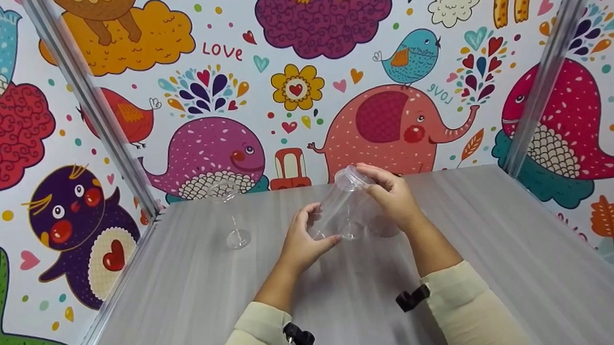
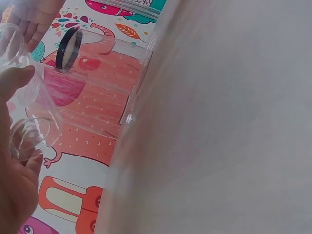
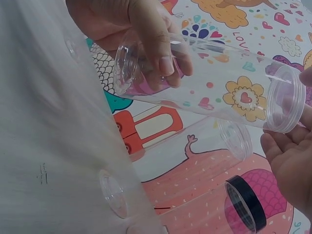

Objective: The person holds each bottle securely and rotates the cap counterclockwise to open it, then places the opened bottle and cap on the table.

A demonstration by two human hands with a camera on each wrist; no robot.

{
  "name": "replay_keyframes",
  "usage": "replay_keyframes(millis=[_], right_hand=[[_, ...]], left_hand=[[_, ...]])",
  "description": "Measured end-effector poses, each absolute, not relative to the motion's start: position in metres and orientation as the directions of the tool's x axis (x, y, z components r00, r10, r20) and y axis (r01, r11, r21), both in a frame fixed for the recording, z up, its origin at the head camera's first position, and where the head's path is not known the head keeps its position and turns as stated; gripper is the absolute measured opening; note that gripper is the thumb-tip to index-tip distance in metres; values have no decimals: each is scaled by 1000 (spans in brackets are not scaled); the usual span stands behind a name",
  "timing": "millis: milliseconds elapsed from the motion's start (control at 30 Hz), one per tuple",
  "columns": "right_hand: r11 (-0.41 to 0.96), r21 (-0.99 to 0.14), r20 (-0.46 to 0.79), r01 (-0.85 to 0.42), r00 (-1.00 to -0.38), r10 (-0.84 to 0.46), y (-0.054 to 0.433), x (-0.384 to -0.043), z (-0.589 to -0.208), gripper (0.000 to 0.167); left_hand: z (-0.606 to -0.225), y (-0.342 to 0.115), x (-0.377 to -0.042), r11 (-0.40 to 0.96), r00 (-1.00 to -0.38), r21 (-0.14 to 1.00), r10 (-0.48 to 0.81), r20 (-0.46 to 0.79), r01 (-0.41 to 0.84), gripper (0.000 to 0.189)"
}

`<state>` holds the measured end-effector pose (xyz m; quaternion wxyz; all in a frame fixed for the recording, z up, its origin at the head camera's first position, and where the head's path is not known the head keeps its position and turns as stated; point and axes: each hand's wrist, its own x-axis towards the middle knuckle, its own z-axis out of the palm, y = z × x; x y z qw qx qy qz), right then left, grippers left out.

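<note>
A clear plastic jar [image 1: 333, 211] is held tilted above the table, its threaded mouth up to the right and its base down to the left. My left hand [image 1: 300, 242] grips it around the base, thumb in front and fingers behind. With the fingers and thumb of my right hand [image 1: 398, 201] I hold the rim at the mouth. Behind it two more clear jars stand upright: an uncapped one [image 3: 236, 139] and one with a black lid [image 3: 247, 204]. In the head view these are mostly hidden by the held jar and my right hand.
Another clear jar [image 1: 238, 239] stands upright by itself toward the back left of the grey table [image 1: 198, 307]. Walls with printed cartoon animals [image 1: 215, 151] close off the back and sides, joined by metal corner posts [image 1: 95, 108].
</note>
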<state>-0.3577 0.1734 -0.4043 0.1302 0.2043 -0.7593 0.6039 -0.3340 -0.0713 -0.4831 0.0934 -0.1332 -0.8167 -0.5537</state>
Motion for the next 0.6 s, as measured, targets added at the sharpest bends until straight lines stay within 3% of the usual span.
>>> replay_keyframes(millis=[400, 600], right_hand=[[150, -870, 448, -469, -881, -152, 172, -359, -405, 43], [273, -838, 477, -473, -877, -54, 170, -362, -407, 39]], left_hand=[[-484, -72, -336, 347, -937, 870, 118, 330, 350, 89], [-488, -72, -338, 349, -935, 868, 122, 332, 354, 87]])
